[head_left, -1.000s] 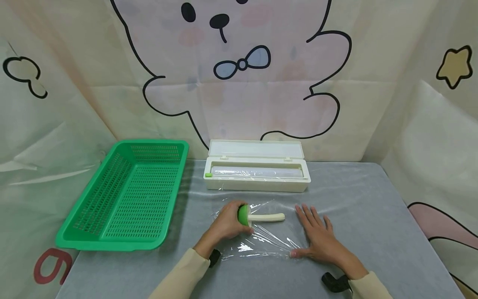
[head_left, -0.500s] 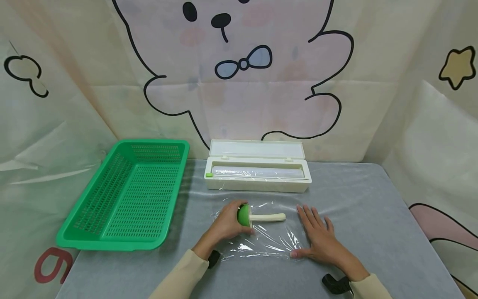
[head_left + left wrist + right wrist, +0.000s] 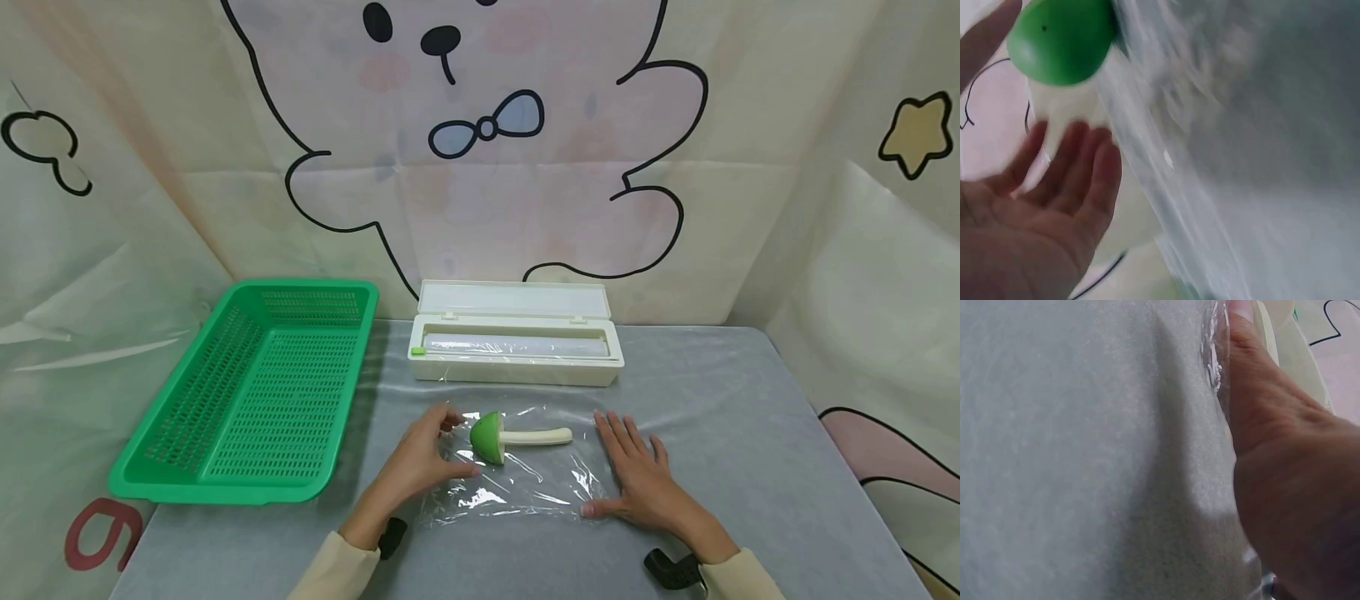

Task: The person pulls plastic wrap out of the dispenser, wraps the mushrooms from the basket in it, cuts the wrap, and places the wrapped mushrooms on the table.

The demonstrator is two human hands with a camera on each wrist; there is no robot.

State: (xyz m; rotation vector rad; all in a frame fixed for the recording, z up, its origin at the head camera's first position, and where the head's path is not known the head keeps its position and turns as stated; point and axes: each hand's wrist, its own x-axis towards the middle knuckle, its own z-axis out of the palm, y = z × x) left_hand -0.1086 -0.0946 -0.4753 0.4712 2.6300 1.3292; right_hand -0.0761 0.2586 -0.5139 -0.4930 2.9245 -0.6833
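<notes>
A toy mushroom (image 3: 487,438) with a green cap and a long white stem lies on a sheet of clear plastic wrap (image 3: 525,492), its cap to the left. My left hand (image 3: 416,458) is just left of the cap, thumb and fingers spread apart with nothing between them. The left wrist view shows the green cap (image 3: 1063,40) apart from the loosely bent fingers (image 3: 1107,175). Flat at the right edge of the wrap, my right hand (image 3: 641,479) presses down with spread fingers. In the right wrist view the thumb (image 3: 1254,369) touches the crinkled film (image 3: 1213,356).
Behind the wrap stands a white wrap dispenser box (image 3: 517,371), lid raised, a film roll inside and a small green slider at its left. A green perforated basket (image 3: 225,492) stands at the left of the grey cloth-covered table (image 3: 750,433).
My left hand has let go of the mushroom cap and moved left. The mushroom stays lying on the wrap, its cap now fully visible. The right hand has not moved.
</notes>
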